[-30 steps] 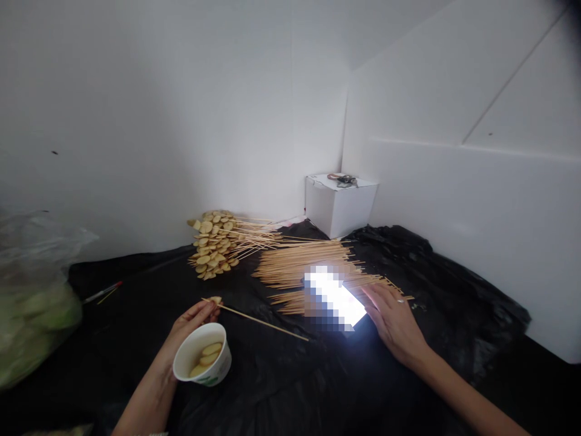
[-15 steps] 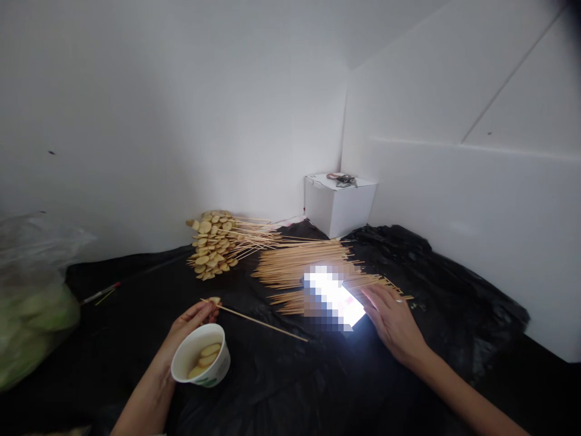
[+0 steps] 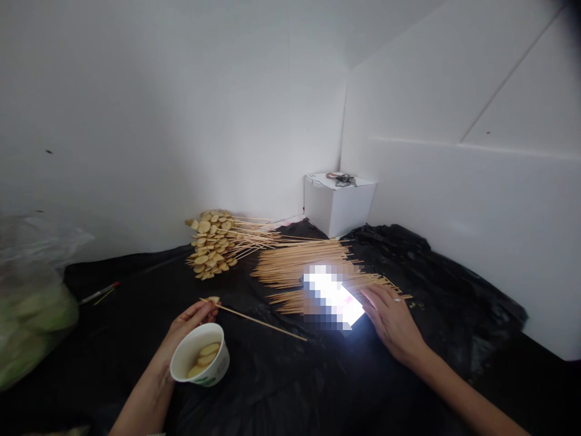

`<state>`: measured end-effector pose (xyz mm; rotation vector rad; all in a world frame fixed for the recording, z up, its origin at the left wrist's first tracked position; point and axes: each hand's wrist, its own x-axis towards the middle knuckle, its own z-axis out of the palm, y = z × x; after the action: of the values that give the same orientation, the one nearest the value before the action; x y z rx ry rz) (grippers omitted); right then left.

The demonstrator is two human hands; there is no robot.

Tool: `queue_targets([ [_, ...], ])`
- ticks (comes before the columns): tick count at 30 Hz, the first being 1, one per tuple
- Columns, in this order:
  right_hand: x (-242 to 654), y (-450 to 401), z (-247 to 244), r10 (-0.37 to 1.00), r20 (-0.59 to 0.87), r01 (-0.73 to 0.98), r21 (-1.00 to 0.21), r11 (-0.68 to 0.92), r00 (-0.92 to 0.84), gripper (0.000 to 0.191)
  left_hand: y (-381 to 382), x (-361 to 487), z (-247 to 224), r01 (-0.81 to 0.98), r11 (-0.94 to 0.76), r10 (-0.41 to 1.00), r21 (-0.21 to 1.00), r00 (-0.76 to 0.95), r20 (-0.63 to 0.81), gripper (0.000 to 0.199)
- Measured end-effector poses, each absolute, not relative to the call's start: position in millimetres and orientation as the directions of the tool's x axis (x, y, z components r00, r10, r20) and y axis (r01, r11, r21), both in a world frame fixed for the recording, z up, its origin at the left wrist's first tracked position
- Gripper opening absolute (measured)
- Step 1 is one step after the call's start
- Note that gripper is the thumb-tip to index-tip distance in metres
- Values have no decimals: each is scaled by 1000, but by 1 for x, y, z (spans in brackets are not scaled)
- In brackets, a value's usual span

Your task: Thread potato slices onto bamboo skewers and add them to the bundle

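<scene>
We record the left hand (image 3: 193, 316) closed on a bamboo skewer (image 3: 258, 321) carrying one pale slice (image 3: 213, 300) at its tip, just above a paper cup (image 3: 200, 357) holding more slices. The right hand (image 3: 393, 324) lies open on black plastic sheeting (image 3: 281, 381), beside a lit, pixelated phone (image 3: 333, 297) and loose skewers (image 3: 308, 269); loaded skewers (image 3: 211, 245) lie beyond.

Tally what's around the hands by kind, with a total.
left hand: 1
right hand: 1
paper cup: 1
phone: 1
single skewer: 1
bare skewer pile: 1
loaded skewer bundle: 1
Total: 7
</scene>
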<state>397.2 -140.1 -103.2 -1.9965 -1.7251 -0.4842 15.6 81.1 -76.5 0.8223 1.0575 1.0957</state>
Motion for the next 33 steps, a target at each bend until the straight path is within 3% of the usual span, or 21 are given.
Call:
queue_targets([
  [33, 396, -141, -101, 829, 532, 985, -129, -118, 169, 40, 79, 16, -73, -254, 262, 964, 931, 116, -240, 19],
])
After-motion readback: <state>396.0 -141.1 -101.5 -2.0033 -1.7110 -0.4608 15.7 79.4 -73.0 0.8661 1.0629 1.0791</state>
